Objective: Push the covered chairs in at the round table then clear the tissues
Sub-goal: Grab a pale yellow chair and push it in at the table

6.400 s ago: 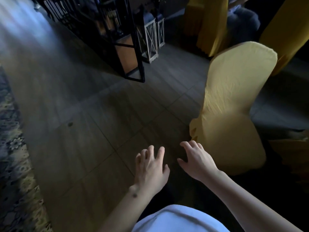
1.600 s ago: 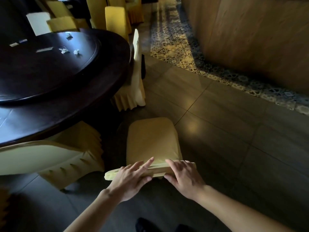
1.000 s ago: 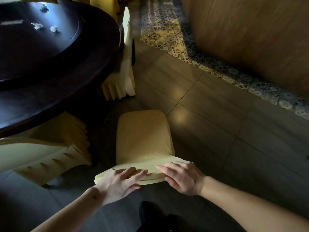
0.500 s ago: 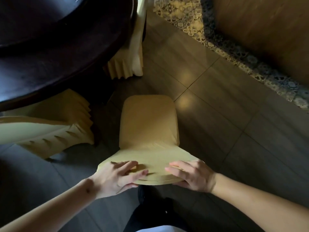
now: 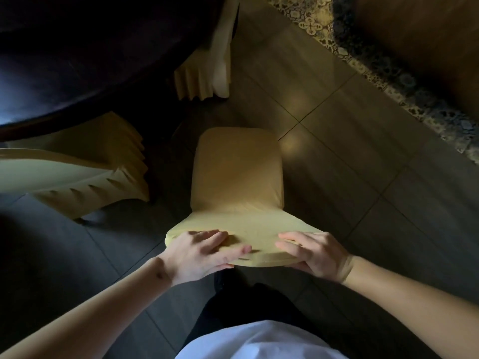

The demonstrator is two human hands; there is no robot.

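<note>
Under both hands (image 5: 259,251), the covered chair (image 5: 237,174) backrest top sits gripped.

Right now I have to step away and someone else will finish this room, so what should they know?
Left hand: gripping the top of the backrest of the covered chair, fingers over the front.
Right hand: gripping the same backrest top, near its right end.
That chair stands out from the round table, its seat not yet under the edge.
Two neighbouring covered chairs, one at left and one farther along, sit close against the table.
No tissues are in view.
Left: push this chair in, check the chairs out of view, then clear the tissues.
</note>
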